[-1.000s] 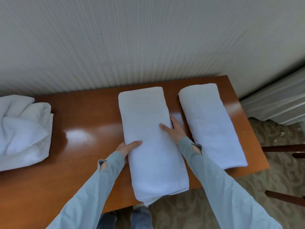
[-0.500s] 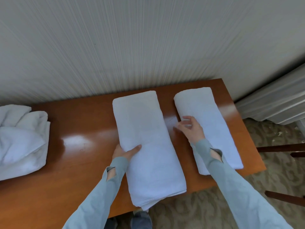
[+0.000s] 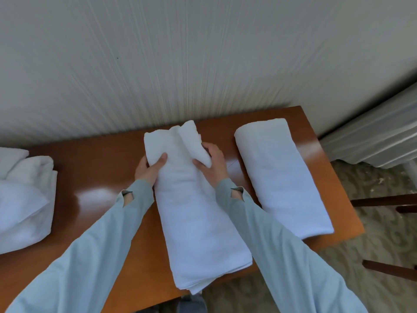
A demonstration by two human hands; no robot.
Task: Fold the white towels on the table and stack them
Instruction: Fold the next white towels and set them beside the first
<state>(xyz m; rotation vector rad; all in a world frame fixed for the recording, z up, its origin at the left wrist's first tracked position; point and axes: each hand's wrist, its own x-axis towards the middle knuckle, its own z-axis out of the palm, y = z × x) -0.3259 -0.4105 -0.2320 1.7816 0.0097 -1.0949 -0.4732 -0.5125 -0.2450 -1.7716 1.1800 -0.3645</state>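
At table centre, head view: long folded white towel (image 3: 198,213) lies lengthwise, its near end hanging past the table's front edge at 6 o'clock, its far end lifted and bunched close to the wall (image 3: 203,64).
Left hand (image 3: 150,167): fingers closed on the towel's far left corner, thumb on top.
Right hand (image 3: 213,164): clamped on the towel's far right corner, which is raised and folded over.
Second folded towel (image 3: 282,177): at 3 o'clock of the held one, flat, apart from it by a strip of bare wood; its near right corner reaches the table's front edge.
Loose towel pile (image 3: 24,197): at 9 o'clock, at the frame's left border, well apart from the hands.
Table (image 3: 99,177): glossy brown wood, back edge against the wall; widest bare stretch lies between the pile and the held towel.
Floor at 4 o'clock: patterned carpet (image 3: 383,249) with dark wooden chair rails (image 3: 383,199) just beyond the table's right end.
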